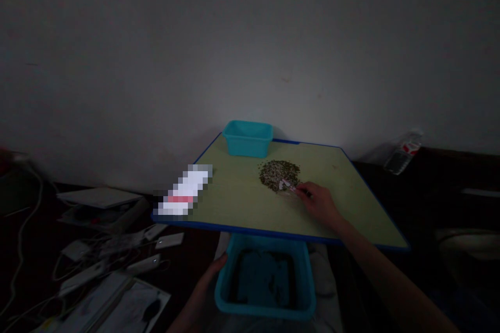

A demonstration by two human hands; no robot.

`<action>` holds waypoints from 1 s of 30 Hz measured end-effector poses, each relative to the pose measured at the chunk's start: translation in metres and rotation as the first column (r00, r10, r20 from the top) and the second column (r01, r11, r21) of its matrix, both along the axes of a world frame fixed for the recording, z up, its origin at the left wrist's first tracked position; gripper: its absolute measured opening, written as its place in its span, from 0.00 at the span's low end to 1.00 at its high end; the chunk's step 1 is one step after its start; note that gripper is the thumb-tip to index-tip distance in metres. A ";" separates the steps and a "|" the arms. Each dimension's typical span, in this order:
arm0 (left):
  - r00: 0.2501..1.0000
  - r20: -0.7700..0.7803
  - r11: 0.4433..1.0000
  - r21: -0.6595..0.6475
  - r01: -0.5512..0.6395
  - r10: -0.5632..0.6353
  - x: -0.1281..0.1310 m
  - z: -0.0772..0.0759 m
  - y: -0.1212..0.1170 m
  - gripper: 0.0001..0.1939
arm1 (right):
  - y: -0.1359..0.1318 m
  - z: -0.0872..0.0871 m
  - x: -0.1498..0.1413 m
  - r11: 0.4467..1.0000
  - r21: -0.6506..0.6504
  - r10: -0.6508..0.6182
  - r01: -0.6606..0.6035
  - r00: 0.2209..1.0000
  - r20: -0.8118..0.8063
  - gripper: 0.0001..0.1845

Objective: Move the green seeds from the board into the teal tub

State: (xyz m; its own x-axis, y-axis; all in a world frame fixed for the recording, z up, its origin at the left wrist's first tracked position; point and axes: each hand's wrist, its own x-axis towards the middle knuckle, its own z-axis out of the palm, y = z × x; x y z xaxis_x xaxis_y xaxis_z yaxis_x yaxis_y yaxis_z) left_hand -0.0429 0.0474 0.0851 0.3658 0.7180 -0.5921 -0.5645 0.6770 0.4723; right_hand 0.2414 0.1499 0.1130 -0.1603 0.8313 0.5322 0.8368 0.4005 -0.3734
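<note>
A pile of small dark and pale grains [280,173] lies spread on a yellow-green board [226,192] with a blue edge. At the near side of this pile, my right hand [316,200] pinches a small flat pink-and-white piece [288,185], its kind unclear. A turquoise plastic basin [265,312] sits below the board's front edge, with dark bits scattered inside. My left hand [213,273] grips the basin's left side, thumb at the rim and other fingers hidden. Toward the back of the board stands a second turquoise basin [248,146].
A blurred-out bright screen [185,190] rests at the board's left edge. Cables, white power strips [170,240] and papers [125,304] crowd the dark area at left. A clear bottle [404,153] with a red label leans at right. A grey wall [250,36] rises behind.
</note>
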 end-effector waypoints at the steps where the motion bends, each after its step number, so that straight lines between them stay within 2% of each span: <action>1: 1.000 0.003 1.000 0.000 -0.001 0.001 0.000 0.001 -0.001 0.24 | 0.000 0.000 0.000 1.000 0.000 0.000 0.000 1.000 -0.001 0.10; 9: 1.000 -0.008 0.999 0.027 -0.022 0.022 0.001 0.002 -0.002 0.20 | -0.001 -0.001 0.003 0.999 0.020 -0.044 0.044 0.999 0.008 0.10; 14: 0.999 -0.043 0.999 0.039 -0.014 0.016 0.001 0.003 -0.001 0.21 | 0.000 -0.002 0.004 0.997 0.018 -0.075 0.075 0.997 0.021 0.11; 30: 1.000 -0.008 0.999 0.044 -0.009 0.010 0.000 0.005 -0.002 0.25 | 0.001 0.002 -0.002 1.000 -0.012 -0.017 0.017 1.000 0.010 0.12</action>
State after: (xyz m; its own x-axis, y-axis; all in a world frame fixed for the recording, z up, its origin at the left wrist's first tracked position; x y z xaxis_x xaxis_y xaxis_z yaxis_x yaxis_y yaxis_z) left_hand -0.0426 0.0456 0.0903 0.3543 0.7471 -0.5624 -0.5671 0.6498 0.5061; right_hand 0.2397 0.1511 0.1152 -0.1517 0.8400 0.5209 0.8470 0.3821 -0.3696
